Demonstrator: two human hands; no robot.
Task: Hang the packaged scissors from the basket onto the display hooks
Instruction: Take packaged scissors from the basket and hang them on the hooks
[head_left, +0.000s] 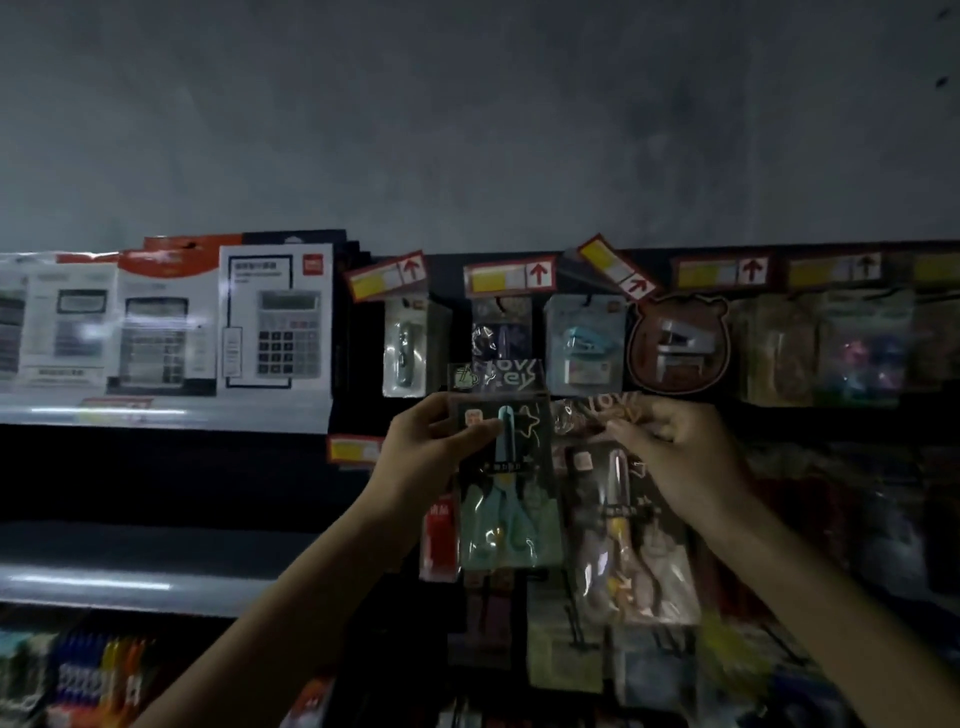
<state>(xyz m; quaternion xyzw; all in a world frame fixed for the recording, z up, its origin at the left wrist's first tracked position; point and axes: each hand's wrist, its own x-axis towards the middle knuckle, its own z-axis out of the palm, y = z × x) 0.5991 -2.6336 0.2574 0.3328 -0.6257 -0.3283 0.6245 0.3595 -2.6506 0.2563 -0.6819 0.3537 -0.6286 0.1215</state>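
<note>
1. Holding one pack in each hand, both arms raised toward the display rack; basket not in view.
2. Left hand: thumb on the front, fingers behind, pinching the teal scissors pack at its left edge, just under the printed header. The header stands free above the grip.
3. Right hand: fingertips curled in, pinching the clear header of the pale scissors pack at its very top. The rest hangs below the grip.
4. Long axes: teal pack close to upright, header up, handles down. Pale pack is tilted, its lower end swung toward the right. The packs sit side by side, edges touching or nearly so; can't tell which.
5. Key relation, as a judgement: the teal pack's hang hole lies above the left grip and faces the rack, so that pack looks readier to go on. The right fingers cover the pale pack's header, so it probably needs a regrip lower down first.
6. Beyond the packs: a lower price tag at the rack's left edge, just left of the left hand. The hooks at this level are too dark to make out or hidden behind the packs.
7. Higher up: stapler packs hanging below red arrow tags along the rack's top edge.
8. Far left: boxed calculators on a shelf, well apart from both hands. Grey wall farthest back.
</note>
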